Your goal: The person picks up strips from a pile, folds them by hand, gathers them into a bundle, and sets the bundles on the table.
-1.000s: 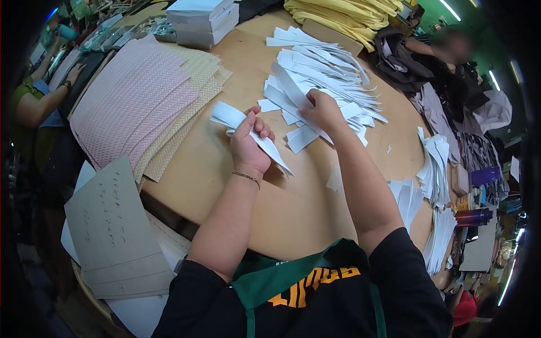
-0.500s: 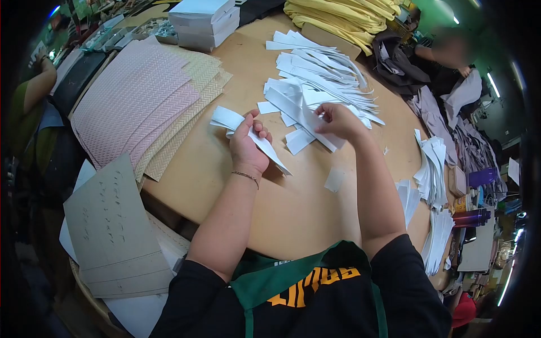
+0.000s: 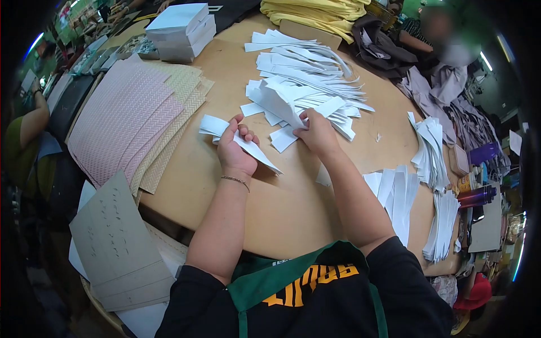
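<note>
My left hand (image 3: 239, 153) is closed around several white strips (image 3: 213, 125), whose ends stick out past the thumb and below the fingers. I cannot make out whether they are paper or stiff cloth. Over the near edge of a loose pile of white strips (image 3: 310, 73), my right hand (image 3: 319, 133) pinches the end of one white strip (image 3: 279, 101). That strip stands up in a bend above the pile. A small translucent white piece (image 3: 323, 176) lies on the tabletop, partly behind my right forearm.
Patterned pink sheets (image 3: 127, 112) and yellow ones lie left, near white boxes (image 3: 180, 34). Yellow fabric (image 3: 315, 14) is stacked at the back. More white strips (image 3: 394, 194) lie right, near a purple bottle (image 3: 476, 196). Marked card (image 3: 121, 242) lies front left. A person works at back right.
My right hand has moved down and left, and its strip now bends up over the pile. My left hand keeps its strips. The whole view has shifted slightly.
</note>
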### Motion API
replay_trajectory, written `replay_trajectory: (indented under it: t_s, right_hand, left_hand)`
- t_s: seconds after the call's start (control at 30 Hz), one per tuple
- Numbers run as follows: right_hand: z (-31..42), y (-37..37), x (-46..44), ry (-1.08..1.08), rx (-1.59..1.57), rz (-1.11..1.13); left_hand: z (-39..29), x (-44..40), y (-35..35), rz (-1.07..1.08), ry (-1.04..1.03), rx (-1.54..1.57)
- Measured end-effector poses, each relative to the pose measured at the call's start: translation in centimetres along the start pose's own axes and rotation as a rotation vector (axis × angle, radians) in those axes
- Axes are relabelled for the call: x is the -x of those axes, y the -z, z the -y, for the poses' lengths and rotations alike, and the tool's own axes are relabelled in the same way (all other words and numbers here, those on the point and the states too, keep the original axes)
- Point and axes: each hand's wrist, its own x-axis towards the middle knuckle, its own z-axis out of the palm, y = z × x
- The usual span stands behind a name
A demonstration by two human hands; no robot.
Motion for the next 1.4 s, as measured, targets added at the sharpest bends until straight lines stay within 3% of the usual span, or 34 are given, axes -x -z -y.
replay_trajectory:
  t_s: [0.07, 0.13, 0.2, 0.27, 0.37, 0.47, 0.5, 0.6, 0.7, 0.73, 0.77, 0.8, 0.87, 0.9, 1.2, 1.4]
  right_hand:
    - [0.7, 1.1, -0.8, -0.058, 0.013, 0.206]
    - [2.0, 3.2, -1.9, -0.129, -0.294, 0.304]
    - [3.8, 5.0, -3.3, -0.037, -0.525, 0.348]
    - [6.3, 6.1, -4.3, 0.133, -0.53, 0.312]
    - [9.6, 5.5, -4.5, 0.311, -0.546, 0.393]
    - [10.7, 3.5, -2.9, 0.335, -0.551, 0.541]
    - [10.5, 3.1, -2.0, 0.391, -0.374, 0.525]
    - [8.9, 2.9, 0.4, 0.405, -0.043, 0.533]
    - [7.0, 4.7, 0.9, 0.309, -0.009, 0.655]
    - [5.1, 4.8, 0.2, 0.297, -0.141, 0.596]
    - [3.8, 4.9, -0.5, 0.248, -0.129, 0.438]
    - [2.4, 4.6, -1.2, 0.261, 0.012, 0.204]
    - [-0.6, 3.5, -2.7, 0.304, 0.29, 0.05]
    - [-0.9, 3.3, -2.8, 0.294, 0.312, 0.063]
    - [-1.8, 4.9, -4.5, 0.387, 0.489, 0.258]
    - [-1.0, 5.5, -4.0, 0.284, 0.53, 0.342]
  left_hand:
    - [0.0, -0.1, 0.2, 0.0, 0.009, -0.005]
    - [-0.1, 0.0, 0.0, 0.001, 0.019, -0.003]
    - [0.0, 0.3, -0.1, -0.001, 0.043, 0.01]
    - [-0.1, 0.5, -0.3, 0.006, 0.076, 0.033]
    - [0.0, -0.5, 2.0, 0.279, 0.225, 0.232]
    - [-0.1, 2.1, -1.4, 0.196, 0.05, 0.213]
    - [-0.2, 2.2, -2.0, 0.163, -0.014, 0.262]
    - [-0.2, 1.7, -1.0, 0.44, 0.012, 0.277]
    - [0.3, 1.5, 0.1, 0.43, 0.046, 0.208]
    - [0.0, 1.7, -0.5, 0.438, 0.064, 0.192]
    - [0.0, 2.4, -1.4, 0.263, 0.058, 0.193]
    - [0.0, 1.9, -0.9, 0.329, 0.073, 0.221]
    - [-0.5, 0.5, 0.6, 0.463, 0.097, 0.269]
    - [-0.7, 0.7, 0.2, 0.353, 0.075, 0.257]
    - [-0.6, 0.4, 0.0, 0.231, 0.023, 0.181]
    - [-0.7, 0.5, 0.0, 0.214, 0.019, 0.2]
